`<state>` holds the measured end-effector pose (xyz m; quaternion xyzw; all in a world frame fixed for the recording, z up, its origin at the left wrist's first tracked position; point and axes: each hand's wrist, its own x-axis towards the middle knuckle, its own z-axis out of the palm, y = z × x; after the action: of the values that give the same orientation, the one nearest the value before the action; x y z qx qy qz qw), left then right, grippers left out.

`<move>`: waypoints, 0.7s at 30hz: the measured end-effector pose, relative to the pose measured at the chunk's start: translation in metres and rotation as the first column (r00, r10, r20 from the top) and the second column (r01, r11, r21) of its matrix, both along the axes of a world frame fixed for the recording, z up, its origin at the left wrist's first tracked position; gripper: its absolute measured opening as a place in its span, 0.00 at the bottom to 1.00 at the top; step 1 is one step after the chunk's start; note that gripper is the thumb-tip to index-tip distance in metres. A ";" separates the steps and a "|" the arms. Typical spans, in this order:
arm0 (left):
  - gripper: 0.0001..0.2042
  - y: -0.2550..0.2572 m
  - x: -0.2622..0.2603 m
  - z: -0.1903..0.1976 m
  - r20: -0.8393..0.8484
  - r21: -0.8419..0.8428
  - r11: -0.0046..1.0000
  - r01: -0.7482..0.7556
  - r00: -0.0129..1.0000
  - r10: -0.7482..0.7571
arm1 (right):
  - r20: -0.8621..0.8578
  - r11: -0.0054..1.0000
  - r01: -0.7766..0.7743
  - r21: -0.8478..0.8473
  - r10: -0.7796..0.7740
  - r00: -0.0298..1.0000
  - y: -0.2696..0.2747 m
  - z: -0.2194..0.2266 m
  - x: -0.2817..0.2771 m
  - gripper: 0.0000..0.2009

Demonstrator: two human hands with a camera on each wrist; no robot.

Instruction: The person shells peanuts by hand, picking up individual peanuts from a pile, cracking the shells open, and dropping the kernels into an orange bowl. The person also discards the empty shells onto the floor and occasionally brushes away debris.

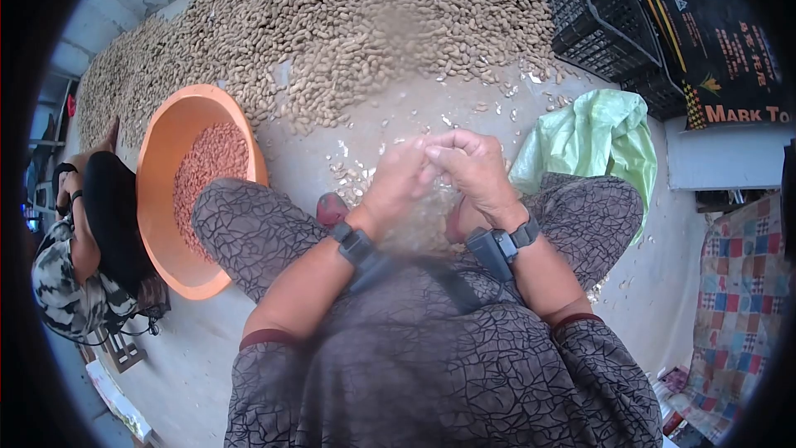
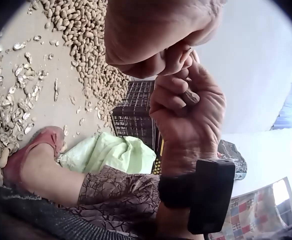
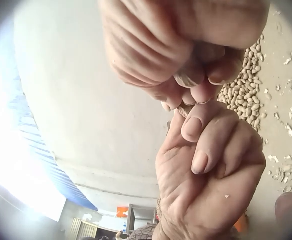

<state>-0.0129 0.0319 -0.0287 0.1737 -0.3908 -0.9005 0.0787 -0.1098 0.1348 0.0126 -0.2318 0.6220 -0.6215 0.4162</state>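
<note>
My left hand and right hand meet fingertip to fingertip above my lap. In the right wrist view, a small peanut shows between the fingertips where both hands pinch, mostly hidden by the fingers. Another unshelled peanut is tucked in the curled fingers of my right hand, seen in the left wrist view. Broken peanut shells lie on the floor just beyond my hands and between my feet.
A large heap of unshelled peanuts spreads along the wall. An orange basin with red shelled kernels stands left. Right are a pale green sack, black crates and a black bag. Another person sits far left.
</note>
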 end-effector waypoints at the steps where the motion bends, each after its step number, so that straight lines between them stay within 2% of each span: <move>1: 0.14 -0.001 0.000 -0.006 0.048 -0.001 1.000 0.005 0.999 -0.005 | -0.002 1.000 -0.004 0.002 0.004 1.000 0.000 -0.003 0.000 0.08; 3: 0.14 -0.003 0.000 -0.008 0.097 -0.002 1.000 0.004 0.995 -0.003 | -0.373 0.998 0.063 -0.026 -0.068 0.925 -0.001 -0.010 0.002 0.07; 4: 0.14 -0.002 0.000 -0.006 0.136 -0.045 0.999 -0.022 0.990 0.028 | -0.373 0.998 0.059 -0.025 -0.064 0.926 -0.001 -0.009 0.002 0.07; 5: 0.15 -0.002 0.000 -0.005 0.173 -0.089 0.995 -0.045 0.983 0.060 | -0.578 0.998 0.019 -0.055 -0.047 0.814 -0.001 -0.006 0.002 0.07; 6: 0.15 -0.003 0.000 -0.004 0.173 -0.087 0.995 -0.047 0.983 0.061 | -0.752 0.997 -0.027 -0.075 -0.039 0.658 0.000 -0.004 0.002 0.07; 7: 0.17 -0.005 0.002 -0.003 0.171 -0.048 0.999 -0.014 0.985 0.022 | -0.752 0.997 -0.028 -0.073 -0.037 0.658 0.001 -0.004 0.001 0.07; 9: 0.19 -0.010 0.004 -0.004 0.169 -0.009 1.000 0.018 0.985 -0.016 | -0.899 0.996 -0.094 -0.002 0.039 0.435 0.002 -0.004 0.001 0.08; 11: 0.20 -0.012 0.006 -0.009 0.128 -0.009 0.997 0.080 0.989 -0.078 | -0.894 0.996 -0.090 -0.027 0.017 0.448 0.002 -0.009 0.001 0.08; 13: 0.16 -0.008 0.004 -0.002 0.124 0.025 0.999 0.038 0.991 -0.040 | -0.889 0.995 -0.083 -0.051 -0.008 0.458 0.002 -0.012 0.001 0.08; 15: 0.13 -0.008 0.003 0.002 0.121 0.058 0.998 -0.002 0.993 -0.005 | -0.772 0.991 -0.024 -0.134 -0.089 0.629 0.002 -0.014 0.002 0.08; 16: 0.11 -0.009 0.003 0.002 0.121 0.094 0.996 0.003 0.993 -0.014 | -0.773 0.991 -0.024 -0.133 -0.089 0.629 0.002 -0.016 0.002 0.08; 17: 0.09 -0.010 0.003 0.002 0.121 0.130 0.992 0.007 0.992 -0.022 | -0.609 0.991 0.006 -0.133 -0.087 0.788 0.002 -0.018 0.001 0.07; 18: 0.09 -0.011 0.004 0.003 0.121 0.130 0.991 0.006 0.992 -0.022 | -0.413 0.991 0.036 -0.126 -0.086 0.907 0.003 -0.019 0.001 0.07; 19: 0.08 -0.011 0.004 0.003 0.123 0.134 0.991 0.006 0.992 -0.023 | -0.413 0.991 0.036 -0.126 -0.086 0.907 0.003 -0.018 0.000 0.07; 21: 0.08 -0.012 0.004 0.005 0.124 0.138 0.990 0.008 0.992 -0.026 | -0.367 0.997 0.074 -0.010 -0.073 0.927 0.005 -0.015 -0.004 0.07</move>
<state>-0.0088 0.0202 -0.0237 0.2317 -0.3334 -0.9132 0.0341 -0.1134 0.1396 -0.0020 -0.3196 0.6982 -0.5811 0.2694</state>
